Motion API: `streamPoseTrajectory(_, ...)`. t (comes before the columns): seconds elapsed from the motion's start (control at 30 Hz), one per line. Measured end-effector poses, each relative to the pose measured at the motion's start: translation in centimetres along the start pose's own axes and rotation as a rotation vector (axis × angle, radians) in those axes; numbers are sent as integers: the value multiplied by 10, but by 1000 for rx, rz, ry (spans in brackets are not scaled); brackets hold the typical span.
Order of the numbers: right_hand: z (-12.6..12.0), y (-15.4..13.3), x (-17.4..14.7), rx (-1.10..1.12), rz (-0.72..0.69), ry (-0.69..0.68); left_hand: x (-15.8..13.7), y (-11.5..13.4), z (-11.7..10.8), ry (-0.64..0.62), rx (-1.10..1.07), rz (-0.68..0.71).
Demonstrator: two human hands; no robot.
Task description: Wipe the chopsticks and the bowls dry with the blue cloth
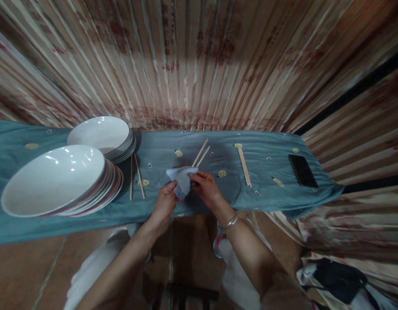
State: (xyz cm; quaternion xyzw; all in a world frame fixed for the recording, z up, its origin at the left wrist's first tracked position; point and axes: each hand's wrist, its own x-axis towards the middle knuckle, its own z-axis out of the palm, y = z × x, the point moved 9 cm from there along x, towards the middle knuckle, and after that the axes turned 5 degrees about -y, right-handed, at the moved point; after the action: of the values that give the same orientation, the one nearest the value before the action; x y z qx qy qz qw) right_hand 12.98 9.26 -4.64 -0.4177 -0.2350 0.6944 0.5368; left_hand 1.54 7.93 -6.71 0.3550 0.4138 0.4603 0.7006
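Note:
My left hand [165, 200] is closed on the lower left side of a pale, thin cloth [182, 178], which might be a tissue. My right hand [205, 186], a bangle on its wrist, pinches the same cloth at its upper right. Two light wooden chopsticks [201, 154] extend from behind the cloth, tips spread; I cannot tell whether fingers grip them through it. Left of my hands, another pair of chopsticks [140, 176] lies on the tablecloth. To the right, a third pair [244, 165] rests side by side.
Large white bowls [57, 178] are stacked at the left, with another stack of white bowls [100, 133] behind. A black phone [302, 171] lies at the right end of the blue tablecloth [269, 159]. A pleated curtain [192, 64] hangs behind the table.

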Motion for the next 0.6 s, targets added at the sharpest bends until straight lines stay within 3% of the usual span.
streamPoseTrajectory(0.37,-42,-56,4,45,-154,131,-12,-5,14,-57,47,-73)
streamPoseTrajectory(0.6,-50,-64,3,54,-192,141,-12,-9,7,-12,71,-82)
